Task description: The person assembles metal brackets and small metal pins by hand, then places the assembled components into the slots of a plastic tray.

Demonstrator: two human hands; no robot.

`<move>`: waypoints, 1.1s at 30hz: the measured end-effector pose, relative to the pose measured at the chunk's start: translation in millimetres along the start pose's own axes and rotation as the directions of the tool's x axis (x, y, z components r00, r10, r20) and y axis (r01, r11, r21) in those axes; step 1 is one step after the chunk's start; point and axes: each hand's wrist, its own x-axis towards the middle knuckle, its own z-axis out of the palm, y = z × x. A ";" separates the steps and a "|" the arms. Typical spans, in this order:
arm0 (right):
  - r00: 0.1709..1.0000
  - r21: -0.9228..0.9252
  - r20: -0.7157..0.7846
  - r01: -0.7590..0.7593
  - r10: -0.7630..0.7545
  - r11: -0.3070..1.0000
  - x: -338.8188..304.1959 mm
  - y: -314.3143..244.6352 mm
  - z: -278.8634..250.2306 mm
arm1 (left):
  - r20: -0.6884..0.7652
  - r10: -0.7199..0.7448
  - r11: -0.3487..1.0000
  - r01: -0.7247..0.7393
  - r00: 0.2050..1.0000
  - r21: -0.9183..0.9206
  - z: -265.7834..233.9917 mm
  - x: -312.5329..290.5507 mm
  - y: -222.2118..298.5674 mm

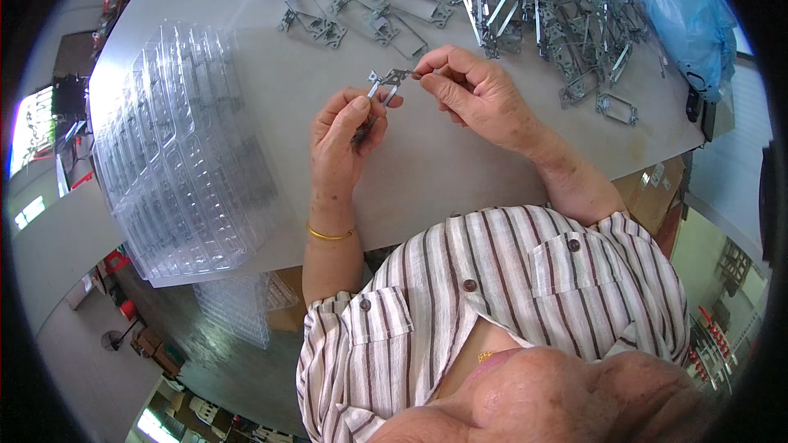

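Note:
My left hand [346,121] is closed round a small metal bracket [391,79], held above the table in front of me. The bracket is grey, with two narrow arms running down into the left fingers and a flat shaped plate at its top. Thumb and forefinger of my right hand [480,92] are pinched together at the bracket's right end. Whatever sits between those right fingertips is too small to make out. Part of the bracket is hidden inside my left fist.
A large heap of similar metal brackets [574,20] covers the far right, with several loose ones [316,25] at the far middle. Clear plastic trays [185,156] lie stacked on the left. A blue plastic bag [688,20] rests on the right edge of the white table [460,176].

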 end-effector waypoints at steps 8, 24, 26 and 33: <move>1.000 -0.056 0.003 0.015 -0.015 0.998 0.3 -2.4 2.3 | -0.013 0.047 0.999 -0.047 0.999 0.018 -0.5 1.6 0.5; 0.970 0.272 0.150 -0.224 0.189 0.936 1.5 -0.4 -1.7 | 0.113 0.067 0.975 -0.089 0.991 0.205 -1.3 -3.4 0.7; 0.962 0.330 0.191 -0.250 0.195 0.910 2.5 2.6 -3.2 | 0.127 0.051 0.974 -0.078 0.991 0.215 -1.5 -4.5 1.3; 0.932 0.385 0.280 -0.328 0.230 0.862 4.5 8.0 -8.2 | 0.144 0.001 0.956 -0.043 0.990 0.290 2.0 -5.5 6.8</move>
